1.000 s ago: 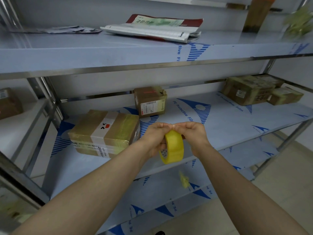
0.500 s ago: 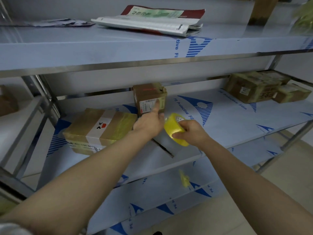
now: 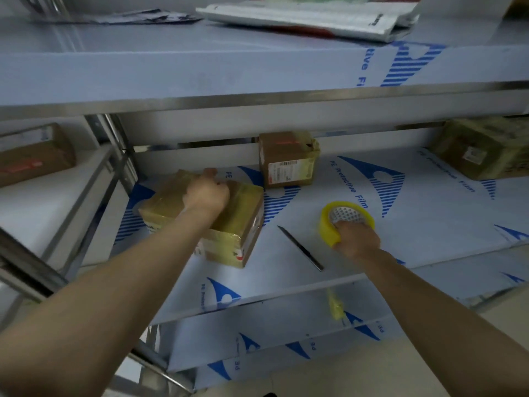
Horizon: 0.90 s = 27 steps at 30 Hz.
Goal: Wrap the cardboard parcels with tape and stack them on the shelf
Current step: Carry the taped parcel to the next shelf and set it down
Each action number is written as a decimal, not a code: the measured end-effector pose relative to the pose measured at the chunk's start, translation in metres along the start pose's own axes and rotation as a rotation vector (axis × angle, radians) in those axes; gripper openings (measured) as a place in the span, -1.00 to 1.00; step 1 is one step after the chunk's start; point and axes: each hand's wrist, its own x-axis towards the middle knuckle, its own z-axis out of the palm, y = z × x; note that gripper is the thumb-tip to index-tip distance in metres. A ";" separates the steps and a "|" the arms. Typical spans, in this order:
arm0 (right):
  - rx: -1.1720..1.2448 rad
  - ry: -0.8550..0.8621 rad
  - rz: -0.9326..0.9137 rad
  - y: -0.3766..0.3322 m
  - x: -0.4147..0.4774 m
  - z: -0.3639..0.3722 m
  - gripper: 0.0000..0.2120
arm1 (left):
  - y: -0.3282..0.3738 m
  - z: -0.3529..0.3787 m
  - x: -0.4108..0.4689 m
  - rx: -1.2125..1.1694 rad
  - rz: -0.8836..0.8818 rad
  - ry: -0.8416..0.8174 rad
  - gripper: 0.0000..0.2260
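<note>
A tape-wrapped cardboard parcel lies on the middle shelf at the left. My left hand rests on its top, fingers curled over the far edge. My right hand holds a yellow tape roll that lies flat on the shelf to the right. A smaller taped parcel with a white label stands upright at the back of the shelf.
A thin knife lies on the shelf between my hands. More taped parcels sit at the far right, another box on the left rack. A magazine and papers lie on the top shelf. A yellow tape scrap lies on a lower shelf.
My right hand brought the tape roll down and to the right onto the shelf. My left hand left the roll and moved left onto the big parcel. The knife has come into view.
</note>
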 end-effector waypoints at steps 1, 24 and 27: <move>-0.011 0.023 -0.004 -0.005 -0.002 -0.008 -0.49 | -0.008 -0.004 0.005 0.063 -0.027 0.034 -0.59; 1.815 -0.012 -0.130 -0.146 -0.044 -0.034 -0.53 | -0.089 -0.082 0.013 -0.896 -0.482 0.061 -0.12; 1.787 0.044 -0.091 -0.146 -0.050 -0.038 -0.52 | -0.079 -0.087 0.003 -0.842 -0.386 0.017 -0.10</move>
